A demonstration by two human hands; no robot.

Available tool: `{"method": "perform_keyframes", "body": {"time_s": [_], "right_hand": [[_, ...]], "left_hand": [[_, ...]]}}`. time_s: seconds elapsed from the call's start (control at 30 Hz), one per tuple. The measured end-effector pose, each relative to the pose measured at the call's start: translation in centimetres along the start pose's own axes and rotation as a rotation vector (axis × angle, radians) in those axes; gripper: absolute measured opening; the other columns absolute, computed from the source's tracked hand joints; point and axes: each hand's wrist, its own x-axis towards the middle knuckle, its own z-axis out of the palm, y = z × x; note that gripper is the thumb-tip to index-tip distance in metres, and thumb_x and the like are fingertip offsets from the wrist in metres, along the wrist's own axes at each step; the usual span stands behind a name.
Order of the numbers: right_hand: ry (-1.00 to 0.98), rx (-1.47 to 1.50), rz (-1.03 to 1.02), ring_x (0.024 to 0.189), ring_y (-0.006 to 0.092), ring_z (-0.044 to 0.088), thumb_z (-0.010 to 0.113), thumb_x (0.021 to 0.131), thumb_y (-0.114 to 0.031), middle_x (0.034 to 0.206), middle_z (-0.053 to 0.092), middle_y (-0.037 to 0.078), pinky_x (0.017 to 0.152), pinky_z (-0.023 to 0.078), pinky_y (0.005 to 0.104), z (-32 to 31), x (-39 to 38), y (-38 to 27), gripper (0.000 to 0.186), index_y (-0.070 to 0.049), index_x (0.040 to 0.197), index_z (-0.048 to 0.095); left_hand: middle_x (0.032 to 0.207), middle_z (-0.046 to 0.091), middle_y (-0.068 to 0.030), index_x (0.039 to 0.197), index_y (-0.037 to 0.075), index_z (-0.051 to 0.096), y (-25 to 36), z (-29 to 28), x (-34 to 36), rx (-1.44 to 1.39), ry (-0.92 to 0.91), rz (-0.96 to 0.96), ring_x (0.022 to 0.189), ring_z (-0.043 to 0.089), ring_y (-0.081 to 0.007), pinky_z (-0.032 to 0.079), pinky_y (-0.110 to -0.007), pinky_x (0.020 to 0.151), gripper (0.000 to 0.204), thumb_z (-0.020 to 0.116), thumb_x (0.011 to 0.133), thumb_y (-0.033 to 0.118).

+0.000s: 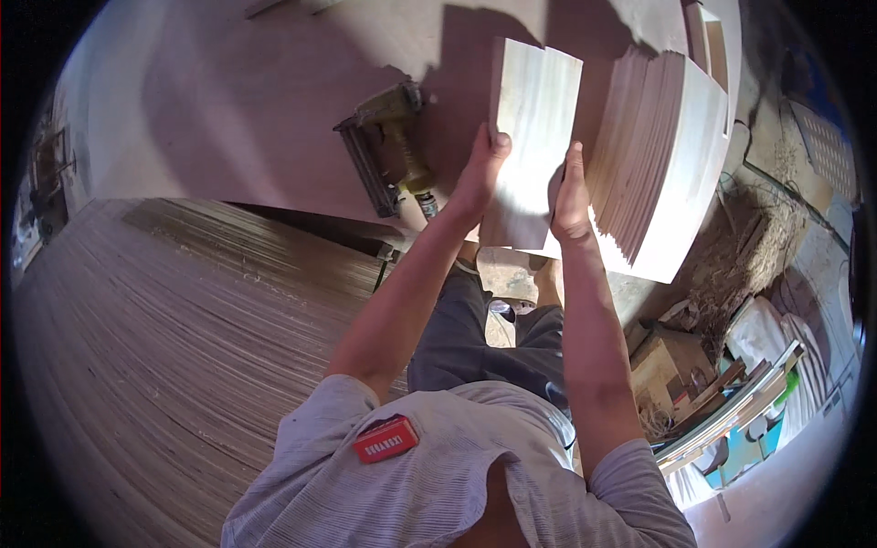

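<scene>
Between my two hands is a pale wooden board (533,119), or several held together; a small step shows in its far edge. My left hand (481,173) grips its left side, with the thumb on the top face. Against the right side presses my right hand (572,196), thumb up along the edge and the other fingers mostly hidden. To the right, a leaning row of thin wooden boards (639,137) lies on the worktable (265,100). A nail gun (388,137) rests on the table left of my left hand.
A large stack of thin sheets (183,338) fills the left side, below the table. Off the table's right end lie wood shavings (767,228), a cardboard box (671,365) and offcut strips (731,411). A wooden frame piece (708,46) sits at the far right corner.
</scene>
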Motion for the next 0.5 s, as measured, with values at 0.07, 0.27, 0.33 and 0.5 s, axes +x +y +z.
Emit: {"method": "perform_keyframes", "body": {"time_s": [0.07,0.27,0.33,0.5], "right_hand": [[0.023,-0.047,0.014,0.158,0.0278,0.033,0.024,0.117,-0.055,0.17,0.038,0.016,0.131,0.023,0.0429,1.2,-0.3,-0.6,0.072,-0.003,0.167,0.032],[-0.058,-0.036,-0.122,0.156,0.0274,0.037,0.027,0.117,-0.054,0.169,0.04,0.018,0.13,0.025,0.042,1.2,1.6,0.5,0.072,-0.001,0.166,0.033],[-0.049,-0.016,-0.074,0.154,0.0279,0.039,0.029,0.117,-0.054,0.168,0.042,0.019,0.129,0.027,0.0414,2.6,3.6,0.4,0.073,0.0,0.166,0.034],[0.037,-0.015,0.036,0.154,0.0305,0.04,0.032,0.114,-0.062,0.168,0.041,0.021,0.129,0.029,0.0408,4.9,8.5,-1.0,0.084,0.005,0.165,0.033]], "left_hand": [[0.164,0.039,-0.0192,0.168,-0.001,0.022,0.2,-0.3,0.0,0.009,0.015,0.013,0.152,0.037,-0.0287,0.03,-0.04,0.126,0.097,0.05,0.107,0.069],[0.152,0.051,-0.015,0.162,0.001,0.035,0.9,-0.7,0.8,0.043,0.053,0.076,0.141,0.047,-0.0249,0.039,-0.039,0.118,0.079,0.052,0.11,0.059],[0.146,0.055,-0.0145,0.158,0.001,0.039,2.9,-1.9,1.7,-0.014,0.01,0.097,0.134,0.053,-0.0244,0.043,-0.039,0.114,0.073,0.049,0.112,0.057],[0.143,0.059,-0.0133,0.154,0.003,0.046,7.2,-3.2,6.3,-0.162,-0.054,0.047,0.13,0.058,-0.022,0.048,-0.04,0.11,0.068,0.049,0.112,0.056]]}}
